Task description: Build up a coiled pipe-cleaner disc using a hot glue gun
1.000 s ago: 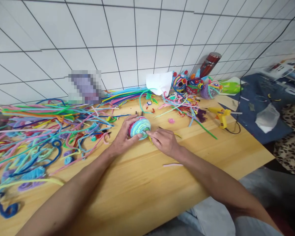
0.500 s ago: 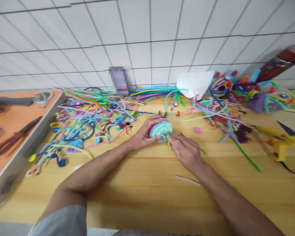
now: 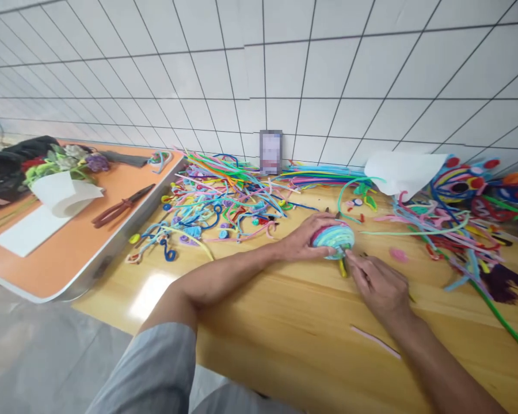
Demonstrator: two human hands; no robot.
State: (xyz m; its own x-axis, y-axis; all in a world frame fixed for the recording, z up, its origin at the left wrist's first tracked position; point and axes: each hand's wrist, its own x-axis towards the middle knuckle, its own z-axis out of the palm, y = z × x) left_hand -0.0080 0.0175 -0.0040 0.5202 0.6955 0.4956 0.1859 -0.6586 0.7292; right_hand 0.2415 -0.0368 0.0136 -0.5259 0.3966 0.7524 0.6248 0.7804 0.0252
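Observation:
My left hand (image 3: 305, 238) wraps round the far left side of a ball (image 3: 334, 237), its thumb along the near side. The ball is coiled with fuzzy pipe cleaners, light blue and green in front, dark pink at the upper left. At the ball's lower right edge, my right hand (image 3: 380, 284) pinches a small green pipe cleaner end (image 3: 346, 247); the fingertips partly hide it. A yellow piece (image 3: 342, 268) shows just below the ball, and a dark pointed tip (image 3: 338, 215) sticks out behind it. What these belong to is hidden.
Loose pipe cleaners (image 3: 237, 201) pile up at left, with more (image 3: 440, 224) at right. A pink strip (image 3: 375, 341) lies in front. Red-handled pliers (image 3: 121, 208) and a white paper roll (image 3: 64, 192) rest on the orange surface (image 3: 86, 253). A phone (image 3: 271, 152) leans on the tiled wall.
The view has swung left, so the ball and hands appear farther right and more of the orange surface shows. Both hands keep their hold at the ball, with little other change.

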